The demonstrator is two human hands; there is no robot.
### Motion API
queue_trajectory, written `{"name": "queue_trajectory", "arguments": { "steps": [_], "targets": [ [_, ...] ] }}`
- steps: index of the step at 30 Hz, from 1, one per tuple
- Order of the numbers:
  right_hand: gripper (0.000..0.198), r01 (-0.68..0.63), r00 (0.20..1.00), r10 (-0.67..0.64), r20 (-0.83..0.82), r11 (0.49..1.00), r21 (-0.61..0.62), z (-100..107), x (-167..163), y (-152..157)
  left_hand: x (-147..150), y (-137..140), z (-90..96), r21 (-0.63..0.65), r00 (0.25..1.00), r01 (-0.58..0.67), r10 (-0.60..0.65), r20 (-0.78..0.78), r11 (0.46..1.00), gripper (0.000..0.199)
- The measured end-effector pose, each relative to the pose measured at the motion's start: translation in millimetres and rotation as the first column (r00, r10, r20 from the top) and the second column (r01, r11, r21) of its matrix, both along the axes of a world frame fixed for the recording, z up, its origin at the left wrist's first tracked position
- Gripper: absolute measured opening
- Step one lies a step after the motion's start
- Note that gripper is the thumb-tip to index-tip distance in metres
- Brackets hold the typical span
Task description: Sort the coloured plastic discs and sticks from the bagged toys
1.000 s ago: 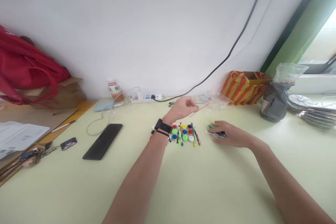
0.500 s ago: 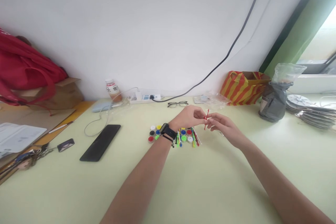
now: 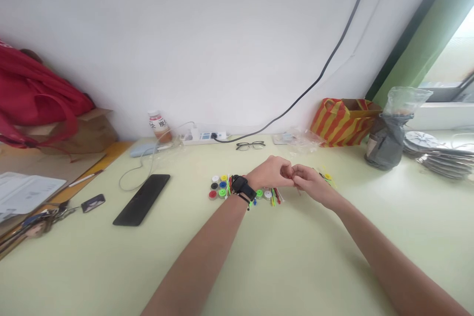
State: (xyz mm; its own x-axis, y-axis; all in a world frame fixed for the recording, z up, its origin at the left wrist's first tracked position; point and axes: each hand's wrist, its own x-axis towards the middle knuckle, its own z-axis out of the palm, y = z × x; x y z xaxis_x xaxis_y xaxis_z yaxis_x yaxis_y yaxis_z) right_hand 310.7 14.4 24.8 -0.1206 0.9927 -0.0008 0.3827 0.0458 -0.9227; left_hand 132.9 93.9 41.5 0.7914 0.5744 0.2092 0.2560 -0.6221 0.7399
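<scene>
My left hand [image 3: 273, 172], wearing a black watch [image 3: 243, 187], is closed in a pinch. My right hand [image 3: 314, 185] meets it fingertip to fingertip, also pinching. Between them shows a speck of a red arrow-tipped stick [image 3: 290, 176], mostly hidden by the fingers. Under and beside my left wrist lie round coloured caps, among them a red cap [image 3: 212, 195], a blue cap [image 3: 222, 184] and a white cap [image 3: 267, 195]. Thin coloured sticks [image 3: 274, 197] lie among them. Some yellow pieces [image 3: 328, 177] lie beyond my right hand.
Eyeglasses [image 3: 251, 145] and a power strip [image 3: 205, 138] lie near the wall. A black phone [image 3: 141, 200] and a drink bottle [image 3: 159, 126] are on the left. A striped bag [image 3: 346, 123], a grey bag [image 3: 386, 143] and stacked discs [image 3: 444, 163] stand on the right.
Both hands have come closer together and turned, so the red stick that stuck up between the fingers is now nearly covered. My left wrist has moved slightly right.
</scene>
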Motion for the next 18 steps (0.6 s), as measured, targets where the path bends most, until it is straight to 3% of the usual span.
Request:
{"name": "queue_trajectory", "arguments": {
  "steps": [3, 8, 12, 15, 18],
  "targets": [
    [0.008, -0.018, 0.999, 0.018, 0.035, 1.0, -0.013, -4.1, 2.7, 1.6, -1.0, 0.9, -2.6, 0.004, 1.0, 0.015, -0.015, -0.012, 1.0, 0.01],
    [0.015, 0.09, 0.944, -0.12, 0.308, 0.99, 0.108, -20.9, 10.2, 8.6, -2.8, 3.8, -8.1, 0.022, 0.998, 0.022, -0.021, -0.062, 1.0, 0.006],
    [0.021, 0.085, 0.794, -0.203, 0.573, 0.971, 0.226, -30.3, 22.7, 13.7, -1.7, 5.8, -14.0, 0.026, 0.992, 0.013, -0.009, -0.127, 1.0, 0.013],
    [0.015, 0.163, 0.671, -0.342, 0.658, 0.934, 0.318, -27.5, 40.6, 16.8, -2.8, 8.3, -15.1, 0.091, 0.977, -0.013, 0.032, -0.213, 0.996, 0.015],
    [0.01, 0.257, 0.575, -0.392, 0.719, 0.92, 0.296, -21.1, 61.5, 17.7, -6.3, 11.4, -13.4, 0.129, 0.958, -0.035, 0.07, -0.277, 0.991, 0.013]
  ]
}}
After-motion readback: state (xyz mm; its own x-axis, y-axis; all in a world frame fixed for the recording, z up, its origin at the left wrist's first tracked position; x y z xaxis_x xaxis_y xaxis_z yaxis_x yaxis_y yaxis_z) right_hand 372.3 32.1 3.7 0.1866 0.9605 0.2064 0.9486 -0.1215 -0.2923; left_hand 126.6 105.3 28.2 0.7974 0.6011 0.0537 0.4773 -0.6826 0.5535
